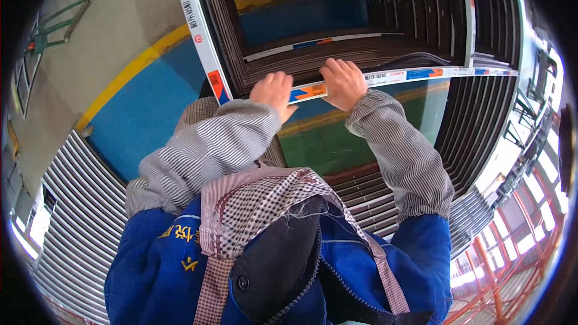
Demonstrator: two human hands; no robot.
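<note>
A large rectangular window frame (pixel 385 78), its face covered in white, blue and orange protective film, lies in front of me on a stack of dark brown frames (pixel 337 54). My left hand (pixel 274 93) is closed over its near bar, close to the left corner, with the thumb on my side. My right hand (pixel 344 84) grips the same bar a short way to the right, its fingers curled over the far edge. The fingertips of both hands are partly hidden beyond the bar. Thin black strips (pixel 418 59) lie along the bar, right of my right hand.
Striped stacks of metal profiles (pixel 78 204) stand at the lower left, with more frames (pixel 481 120) at the right. A green metal stand (pixel 60 30) is on the floor at the far left. A yellow line (pixel 129 75) borders the blue floor.
</note>
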